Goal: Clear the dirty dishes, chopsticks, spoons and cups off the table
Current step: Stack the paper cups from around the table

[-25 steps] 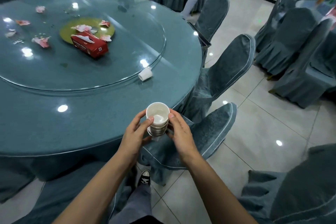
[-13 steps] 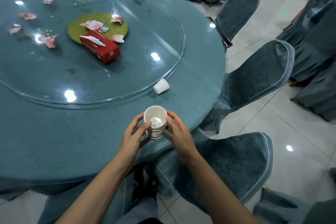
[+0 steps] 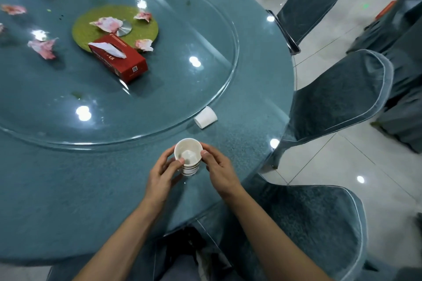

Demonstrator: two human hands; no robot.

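two hands [image 3: 162, 172] [image 3: 220, 169] grip stacked round paper cups [image 3: 188, 157].

Fingers [image 3: 177, 162] hide much of the stack of cups [image 3: 191, 168]; the table [image 3: 68, 189] runs off left.

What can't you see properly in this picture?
All from the head view:
Stack of cups: the left hand and right hand cover its sides, so the number of cups is hidden.
Tipped cup: too small to tell if anything is inside.
Tissue box: print too small to read.
Table: its left side is cut off by the picture edge.
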